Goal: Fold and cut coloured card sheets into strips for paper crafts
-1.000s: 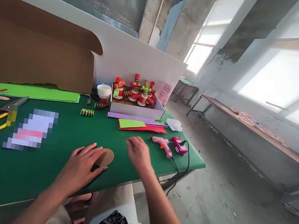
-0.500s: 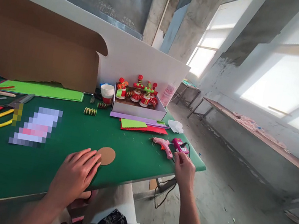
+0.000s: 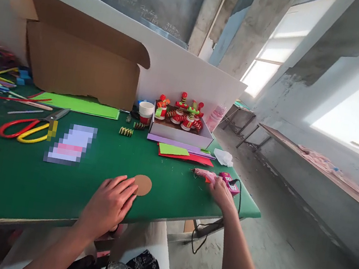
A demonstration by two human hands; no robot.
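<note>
My left hand (image 3: 111,203) lies on the green tabletop with its fingers stretched out, its fingertips at the left edge of a round brown cardboard disc (image 3: 143,185). On the right, my right hand (image 3: 223,195) is closed over the handle of a pink hot glue gun (image 3: 201,172), whose nozzle points left. The gun still rests low at the table, and part of its grip is hidden by my fingers. Right beside it sits a magenta box (image 3: 233,188) with a black plug and cord.
Red-and-yellow scissors (image 3: 32,129) and a blurred-out sheet (image 3: 71,145) lie to the left. Behind stand paper cups (image 3: 145,111) and a white box (image 3: 179,137) of red-green figures. Coloured paper (image 3: 184,155) and crumpled white tissue (image 3: 223,157) lie in front. A cord hangs off the edge.
My right hand has moved from just beyond the glue gun's handle onto it and closed around it. The left hand stays at the disc. The whole view has shifted leftward.
</note>
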